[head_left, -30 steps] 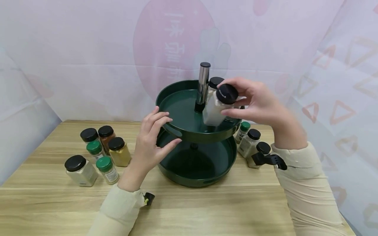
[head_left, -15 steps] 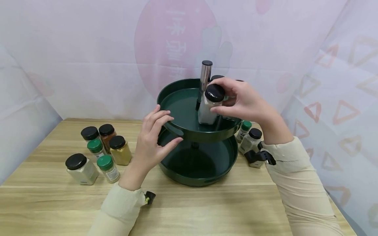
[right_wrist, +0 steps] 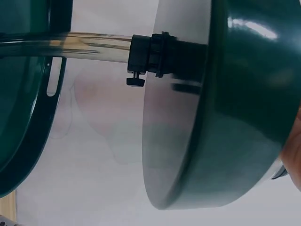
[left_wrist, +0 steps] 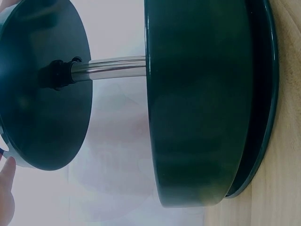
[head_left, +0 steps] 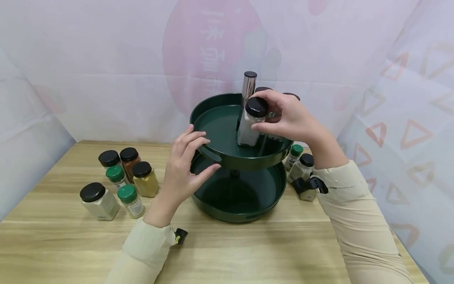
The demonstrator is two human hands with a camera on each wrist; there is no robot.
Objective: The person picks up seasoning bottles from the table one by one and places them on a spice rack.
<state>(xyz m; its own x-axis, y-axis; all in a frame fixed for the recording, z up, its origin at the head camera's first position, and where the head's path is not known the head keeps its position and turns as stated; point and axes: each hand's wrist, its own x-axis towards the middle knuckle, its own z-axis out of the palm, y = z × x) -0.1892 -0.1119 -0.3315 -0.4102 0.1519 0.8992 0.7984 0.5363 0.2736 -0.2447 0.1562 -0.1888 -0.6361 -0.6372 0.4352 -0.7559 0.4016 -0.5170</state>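
In the head view my right hand (head_left: 292, 118) holds a clear spice jar (head_left: 247, 130) with white contents and a black lid. Thumb and fingers grip it just below the lid, and it is upright over the upper tray (head_left: 216, 128), close beside the metal pole (head_left: 249, 85). My left hand (head_left: 181, 173) is spread at the tray's left front rim, fingertips right at the edge beside the handle slot. Other black-lidded jars (head_left: 264, 89) show behind my right hand on that tray, mostly hidden. In the right wrist view, part of my right hand (right_wrist: 294, 150) appears beyond the upper tray (right_wrist: 249, 108).
A deep green lower tray (head_left: 234, 218) sits on the wooden table (head_left: 248, 252) under the upper one. Several jars stand left, among them a yellow one (head_left: 147, 185) and a green-lidded one (head_left: 134, 205). More jars (head_left: 300, 169) stand right, partly behind my right wrist.
My right hand has carried the white jar leftward over the upper tray, nearer to the pole, turning it more upright. My left hand has stayed at the rim.
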